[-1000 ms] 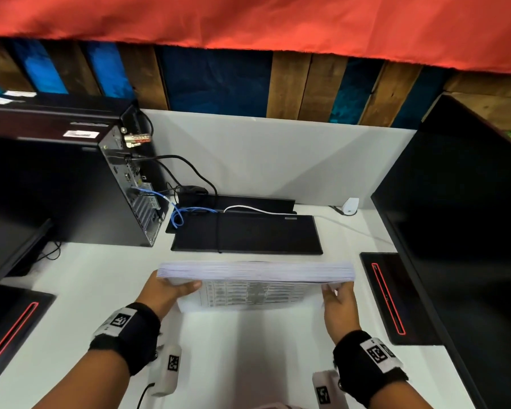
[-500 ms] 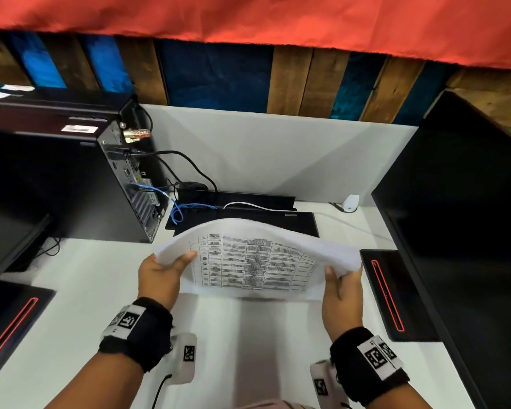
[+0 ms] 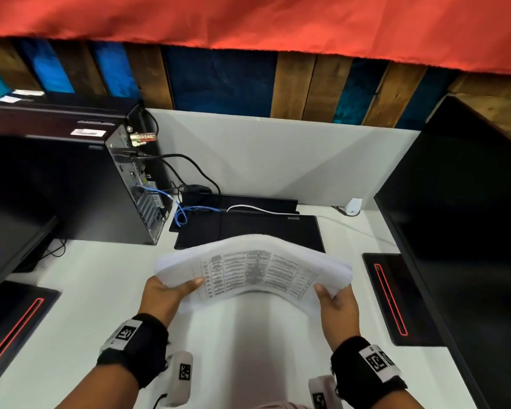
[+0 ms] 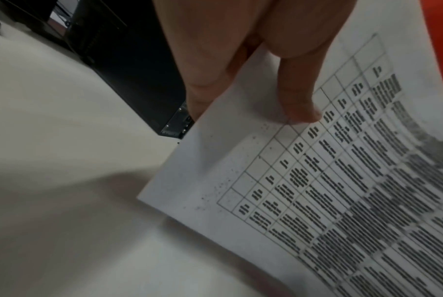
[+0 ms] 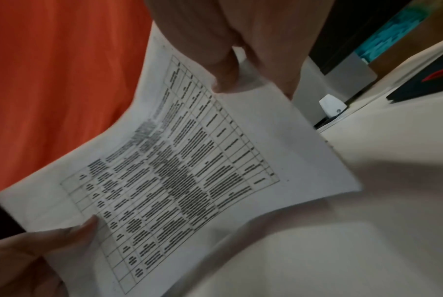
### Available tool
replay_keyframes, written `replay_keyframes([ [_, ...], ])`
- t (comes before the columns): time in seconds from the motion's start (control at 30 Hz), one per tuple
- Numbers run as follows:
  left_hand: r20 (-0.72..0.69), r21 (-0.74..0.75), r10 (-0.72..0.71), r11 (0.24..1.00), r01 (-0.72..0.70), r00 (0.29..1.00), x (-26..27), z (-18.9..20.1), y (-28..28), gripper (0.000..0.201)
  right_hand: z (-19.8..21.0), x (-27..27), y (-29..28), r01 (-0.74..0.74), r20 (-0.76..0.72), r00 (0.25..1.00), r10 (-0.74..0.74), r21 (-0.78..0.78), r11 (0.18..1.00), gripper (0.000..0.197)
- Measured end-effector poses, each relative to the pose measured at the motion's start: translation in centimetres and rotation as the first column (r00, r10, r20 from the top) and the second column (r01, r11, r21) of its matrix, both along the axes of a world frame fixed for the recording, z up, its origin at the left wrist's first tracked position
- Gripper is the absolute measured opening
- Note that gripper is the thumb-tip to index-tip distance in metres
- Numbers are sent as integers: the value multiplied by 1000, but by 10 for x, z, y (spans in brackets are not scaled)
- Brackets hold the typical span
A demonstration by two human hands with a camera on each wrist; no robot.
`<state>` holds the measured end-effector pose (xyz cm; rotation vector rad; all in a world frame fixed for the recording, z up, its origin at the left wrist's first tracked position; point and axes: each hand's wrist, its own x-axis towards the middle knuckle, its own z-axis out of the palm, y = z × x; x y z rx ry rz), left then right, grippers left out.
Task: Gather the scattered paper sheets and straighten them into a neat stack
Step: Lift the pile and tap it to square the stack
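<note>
A stack of white paper sheets (image 3: 254, 273) printed with a table is held above the white desk (image 3: 95, 293), bowed upward in the middle. My left hand (image 3: 171, 290) pinches its left edge, thumb on the printed face (image 4: 299, 108). My right hand (image 3: 334, 302) pinches the right edge, thumb on top (image 5: 223, 68) and fingers behind. Both wrist views show the printed sheet (image 4: 342, 201) (image 5: 180, 180) curving away between the hands. The sheets behind the top one are hidden.
A black computer tower (image 3: 80, 184) with cables stands at the left. A black keyboard (image 3: 248, 228) lies just behind the paper. A large dark monitor (image 3: 460, 225) fills the right, its base (image 3: 396, 296) on the desk. Another monitor base (image 3: 9, 320) lies near left.
The stack stood upright on its edge on the desk; now it is lifted, tilted face up and bowed upward between both hands.
</note>
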<state>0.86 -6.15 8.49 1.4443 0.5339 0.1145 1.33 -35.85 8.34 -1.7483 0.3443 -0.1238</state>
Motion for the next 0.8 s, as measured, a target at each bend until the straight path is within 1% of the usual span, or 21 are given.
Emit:
replay_keyframes([
  [0.1, -13, -28, -10, 1000, 10, 1000, 2, 2, 6, 34, 2, 5, -4, -18, -11, 1000, 18, 20, 1000, 32],
  [0.2, -16, -40, -77, 996, 76, 997, 8, 5, 15, 36, 9, 11, -8, -37, -13, 999, 38, 76, 996, 33],
  [0.3, -13, -55, -154, 987, 153, 988, 12, 5, 23, 56, 16, 12, -14, -92, 14, 996, 91, 72, 993, 33],
  [0.33, -28, -49, -169, 985, 167, 985, 12, 4, 25, 59, 19, 10, -15, -110, 11, 994, 109, 86, 990, 33],
  [0.37, -42, -35, -173, 985, 171, 984, 12, 2, 25, 57, 23, 10, -15, -123, 6, 992, 123, 105, 987, 34],
  [0.4, -48, -17, -167, 986, 167, 985, 13, 1, 25, 50, 28, 10, -15, -132, 7, 991, 132, 122, 984, 34],
  [0.43, -52, -9, -157, 988, 157, 986, 13, 1, 24, 42, 34, 11, -16, -140, 14, 990, 140, 96, 985, 33],
  [0.47, -51, -13, -150, 989, 150, 987, 13, 3, 23, 37, 41, 13, -18, -150, 29, 988, 149, 28, 988, 33],
  [0.5, -49, -22, -141, 990, 140, 989, 13, 4, 21, 34, 50, 15, -20, -159, 43, 986, 163, -90, 983, 33],
  [0.53, -43, -26, -135, 991, 134, 990, 13, 7, 19, 33, 62, 18, -21, -181, 56, 978, 200, -243, 953, 33],
  [0.57, -38, -25, -130, 991, 129, 991, 12, 10, 17, 33, 72, 21, -21, -218, 61, 960, 273, -448, 867, 32],
  [0.6, -35, -22, -130, 991, 130, 991, 12, 14, 15, 32, 83, 22, -18, -259, 38, 926, 376, -659, 706, 29],
  [0.63, -24, -19, -128, 992, 128, 991, 12, 18, 12, 31, 92, 23, -10, -276, -17, 886, 463, -821, 500, 27],
  [0.67, 0, -9, -135, 991, 135, 991, 13, 24, 10, 30, 97, 23, 0, -285, -80, 850, 520, -901, 327, 27],
  [0.7, 30, 1, -160, 987, 160, 987, 16, 31, 3, 29, 100, 24, 10, -297, -129, 828, 546, -926, 232, 27],
  [0.73, 64, 24, -187, 982, 186, 980, 17, 40, -3, 28, 99, 24, 21, -317, -156, 806, 571, -928, 194, 25],
  [0.77, 97, 55, -216, 976, 212, 971, 20, 48, -10, 28, 98, 25, 29, -327, -150, 791, 593, -923, 203, 20],
  [0.8, 130, 87, -242, 969, 233, 961, 23, 57, -15, 28, 97, 25, 35, -321, -113, 783, 612, -916, 241, 14],
])
